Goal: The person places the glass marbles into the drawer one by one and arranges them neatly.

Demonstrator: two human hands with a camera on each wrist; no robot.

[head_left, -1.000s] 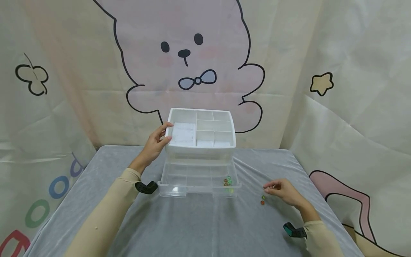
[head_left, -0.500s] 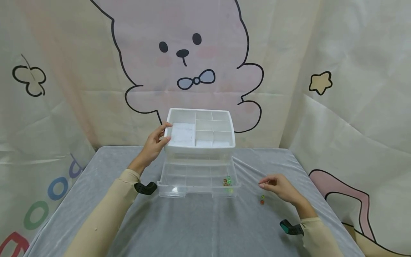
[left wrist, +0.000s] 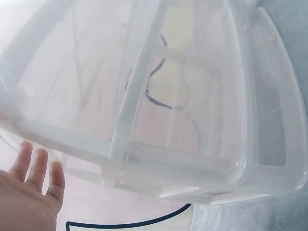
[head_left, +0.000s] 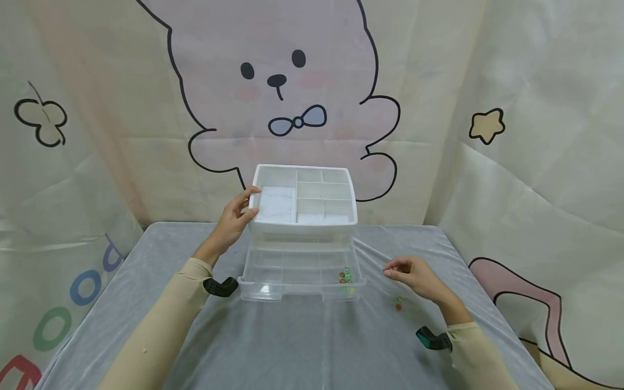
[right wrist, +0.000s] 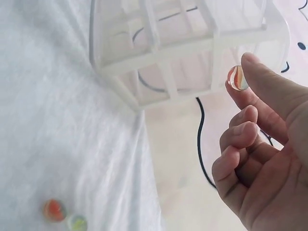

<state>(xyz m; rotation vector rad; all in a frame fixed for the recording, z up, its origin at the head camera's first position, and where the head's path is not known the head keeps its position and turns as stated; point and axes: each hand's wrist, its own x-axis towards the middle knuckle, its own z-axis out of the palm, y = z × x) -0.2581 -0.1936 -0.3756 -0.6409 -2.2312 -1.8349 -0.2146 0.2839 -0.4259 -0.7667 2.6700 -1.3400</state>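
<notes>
Backdrop (head_left: pixel 439 81): printed cloth with a cartoon rabbit, hung behind a tabletop (head_left: pixel 292 346) under a grey cover.

Organiser (head_left: pixel 303 216): white plastic, compartmented top tray, standing at the far centre. Its clear drawer (head_left: pixel 302 273) is pulled out and holds a few marbles (head_left: pixel 345 275) in its right front corner.

Left hand (head_left: pixel 233 222): fingers relaxed and fairly straight, resting against the organiser's top left edge.

Right hand (head_left: pixel 414 277): raised just right of the drawer, thumb and forefinger pinching a striped glass marble (right wrist: pixel 237 78).

Two loose marbles (head_left: pixel 398 303) lie on the cover near that hand.

Assessment: the marble looks hard, smooth, light and prone to roll or slip; a fingertip pinch across its widest part seems the secure hold.
</notes>
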